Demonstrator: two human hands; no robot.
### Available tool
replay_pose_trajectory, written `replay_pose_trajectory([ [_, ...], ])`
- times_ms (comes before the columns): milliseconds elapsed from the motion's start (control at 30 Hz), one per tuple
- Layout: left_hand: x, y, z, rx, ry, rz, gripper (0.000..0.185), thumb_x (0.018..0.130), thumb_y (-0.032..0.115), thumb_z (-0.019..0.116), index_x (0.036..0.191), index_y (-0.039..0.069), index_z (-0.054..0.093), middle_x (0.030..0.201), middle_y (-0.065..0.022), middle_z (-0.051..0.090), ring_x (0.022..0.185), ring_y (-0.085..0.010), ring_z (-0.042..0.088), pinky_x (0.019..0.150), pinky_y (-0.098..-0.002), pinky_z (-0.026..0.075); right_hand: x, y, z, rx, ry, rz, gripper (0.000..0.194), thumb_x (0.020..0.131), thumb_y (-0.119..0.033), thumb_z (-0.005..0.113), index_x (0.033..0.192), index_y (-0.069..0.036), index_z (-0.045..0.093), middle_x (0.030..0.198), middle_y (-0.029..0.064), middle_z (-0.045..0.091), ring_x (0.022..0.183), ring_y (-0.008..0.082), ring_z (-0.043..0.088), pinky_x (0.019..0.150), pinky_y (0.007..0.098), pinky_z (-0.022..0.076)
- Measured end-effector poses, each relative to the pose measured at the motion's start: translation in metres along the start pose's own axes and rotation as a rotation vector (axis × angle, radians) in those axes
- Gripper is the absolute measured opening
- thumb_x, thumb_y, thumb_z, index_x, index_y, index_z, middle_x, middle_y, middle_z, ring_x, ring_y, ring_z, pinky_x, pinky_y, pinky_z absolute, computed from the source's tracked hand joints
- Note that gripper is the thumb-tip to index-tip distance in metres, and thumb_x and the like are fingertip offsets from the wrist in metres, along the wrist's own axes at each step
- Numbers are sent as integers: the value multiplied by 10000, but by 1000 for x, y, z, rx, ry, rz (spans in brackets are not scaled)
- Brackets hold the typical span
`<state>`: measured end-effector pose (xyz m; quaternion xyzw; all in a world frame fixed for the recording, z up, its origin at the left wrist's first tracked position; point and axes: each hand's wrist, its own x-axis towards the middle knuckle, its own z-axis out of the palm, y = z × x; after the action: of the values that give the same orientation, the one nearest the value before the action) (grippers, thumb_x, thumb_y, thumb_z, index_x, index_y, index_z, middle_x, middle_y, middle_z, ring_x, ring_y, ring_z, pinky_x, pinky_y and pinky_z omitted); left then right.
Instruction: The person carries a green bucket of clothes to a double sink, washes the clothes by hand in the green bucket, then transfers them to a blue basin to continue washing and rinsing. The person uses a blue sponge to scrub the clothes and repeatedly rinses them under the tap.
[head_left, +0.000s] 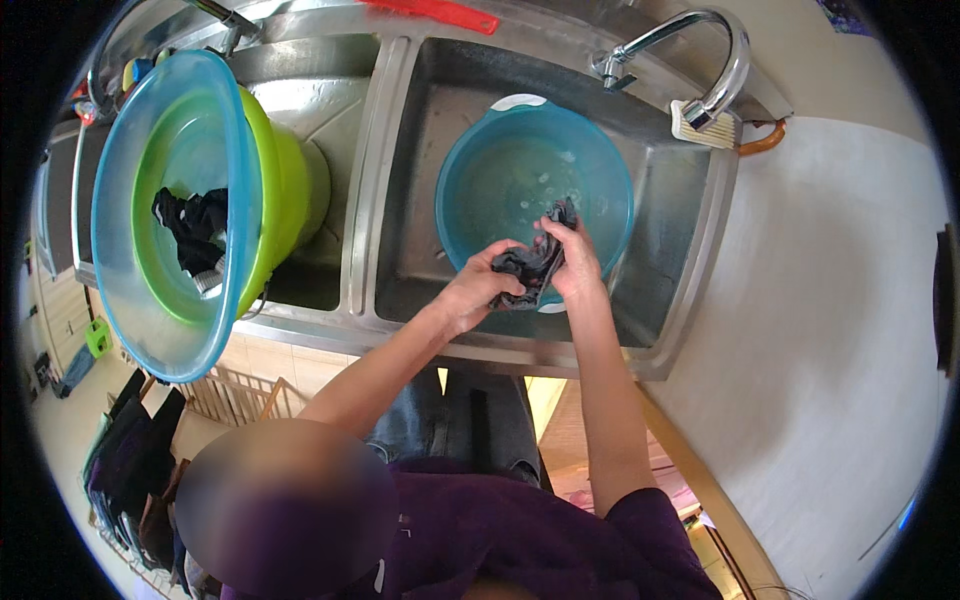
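Note:
Both my hands grip a wet, crumpled dark grey cloth (531, 264), perhaps a sock. My left hand (480, 283) has its lower left end, thumb across the top. My right hand (573, 255) holds the upper right end, which sticks out past the fingers. Beneath them is a blue plastic basin (463, 169) of cloudy water with a few bubbles. It stands in the right bowl of a stainless steel sink (420, 112). To the left, a translucent blue basin (120, 225) holds black and grey fabric pieces (196, 234).
A lime green tub (281, 172) stands under the left basin, over the left sink bowl. A chrome faucet (731, 56) arches at the right corner beside a ridged white soap holder (705, 126). Some red plastic object (450, 13) lies on the back ledge. Hanging clothes (139, 457) are at lower left.

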<state>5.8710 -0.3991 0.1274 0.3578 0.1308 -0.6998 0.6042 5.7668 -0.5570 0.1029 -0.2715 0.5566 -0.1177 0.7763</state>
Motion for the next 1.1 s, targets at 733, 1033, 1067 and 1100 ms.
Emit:
replay_pose_trajectory([
  [733, 64, -27, 38, -366, 397, 90, 208, 1038, 309, 549, 914, 165, 632, 696, -12, 602, 635, -172, 589, 627, -372, 514, -24, -29, 38, -1342, 44, -893, 423, 940, -358, 672, 697, -12, 691, 663, 253, 634, 638, 461, 648, 595, 524, 488],
  [1033, 44, -29, 61, -248, 451, 145, 194, 976, 257, 584, 947, 71, 632, 859, -38, 634, 725, -172, 629, 538, -349, 480, 19, -27, 9, -1101, 24, -423, 568, 948, -512, 657, 824, 43, 674, 752, 202, 679, 715, 371, 637, 744, 465, 500],
  [1067, 44, -26, 57, -242, 457, 219, 176, 984, 241, 586, 971, 72, 634, 879, -39, 643, 737, -175, 639, 561, -351, 498, 23, -25, 5, -889, -73, -366, 542, 957, -519, 657, 950, 22, 661, 864, 167, 681, 784, 325, 637, 759, 454, 498],
  [1100, 47, -24, 56, -242, 458, 283, 160, 993, 226, 588, 994, 73, 635, 898, -41, 652, 748, -178, 649, 585, -354, 516, 22, -26, -2, -683, -157, -301, 541, 965, -527, 657, 1076, 2, 648, 977, 132, 682, 852, 279, 637, 774, 443, 497],
])
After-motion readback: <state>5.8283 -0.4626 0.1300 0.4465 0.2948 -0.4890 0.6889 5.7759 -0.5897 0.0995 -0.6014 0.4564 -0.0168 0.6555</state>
